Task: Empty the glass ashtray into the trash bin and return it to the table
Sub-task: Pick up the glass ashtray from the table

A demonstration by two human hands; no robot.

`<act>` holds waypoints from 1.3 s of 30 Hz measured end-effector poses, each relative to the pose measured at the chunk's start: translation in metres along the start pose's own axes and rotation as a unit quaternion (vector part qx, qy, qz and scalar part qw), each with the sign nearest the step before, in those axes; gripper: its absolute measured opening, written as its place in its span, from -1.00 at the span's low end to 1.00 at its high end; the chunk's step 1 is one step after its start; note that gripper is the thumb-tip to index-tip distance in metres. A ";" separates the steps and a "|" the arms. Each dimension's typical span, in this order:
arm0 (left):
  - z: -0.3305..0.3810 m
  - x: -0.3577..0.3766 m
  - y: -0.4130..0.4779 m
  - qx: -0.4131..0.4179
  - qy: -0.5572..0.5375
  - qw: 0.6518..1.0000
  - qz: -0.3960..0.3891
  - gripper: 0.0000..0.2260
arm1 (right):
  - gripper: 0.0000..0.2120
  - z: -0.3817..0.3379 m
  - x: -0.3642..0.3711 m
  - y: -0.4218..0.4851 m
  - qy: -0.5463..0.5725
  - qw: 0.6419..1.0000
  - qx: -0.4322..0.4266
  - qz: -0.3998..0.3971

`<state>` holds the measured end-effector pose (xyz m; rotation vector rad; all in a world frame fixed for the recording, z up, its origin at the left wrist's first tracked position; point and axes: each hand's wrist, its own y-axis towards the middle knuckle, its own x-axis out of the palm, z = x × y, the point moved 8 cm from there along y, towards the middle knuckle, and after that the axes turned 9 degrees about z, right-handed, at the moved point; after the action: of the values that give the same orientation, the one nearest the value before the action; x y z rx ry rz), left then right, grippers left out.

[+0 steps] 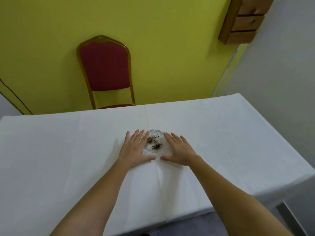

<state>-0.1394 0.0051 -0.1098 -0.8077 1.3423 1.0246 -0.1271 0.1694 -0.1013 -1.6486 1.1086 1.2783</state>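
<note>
A clear glass ashtray (154, 143) with dark ash and debris in its bowl sits on the table (68, 150), which is covered by a white cloth, near the middle. My left hand (136, 149) lies flat against its left side, fingers spread, thumb curled under the near rim. My right hand (179, 150) mirrors it on the right side, thumb pointing inward at the near rim. Both hands flank the ashtray with fingers apart; it rests on the cloth. No trash bin is in view.
A red padded chair (104, 68) with a gold frame stands behind the table's far edge against a yellow wall. A wooden drawer unit (245, 21) hangs at the upper right. The table's right edge drops off near a white wall.
</note>
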 end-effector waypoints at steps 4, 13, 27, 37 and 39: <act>-0.001 0.002 0.005 0.021 -0.014 1.000 -0.001 0.07 | -0.04 -0.003 -0.001 0.009 -0.009 1.000 0.000 0.000; 0.001 0.000 0.009 0.039 -0.030 0.999 0.012 0.14 | 0.07 -0.011 0.003 0.018 -0.023 1.000 0.002 -0.012; 0.026 -0.014 0.034 0.125 -0.012 0.989 0.072 0.10 | 0.10 0.009 -0.014 0.001 0.034 0.994 0.031 0.095; 0.200 -0.050 0.078 0.279 -0.060 0.949 0.135 0.06 | 0.06 0.130 -0.083 -0.115 0.050 0.967 0.098 0.229; 0.255 -0.055 0.078 0.317 -0.074 0.936 0.138 0.05 | 0.04 0.158 -0.098 -0.158 0.036 0.962 0.109 0.248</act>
<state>-0.1118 0.2616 -0.0242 -0.0570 1.5558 0.7668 -0.0402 0.3866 -0.0296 -1.3029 1.7189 1.3441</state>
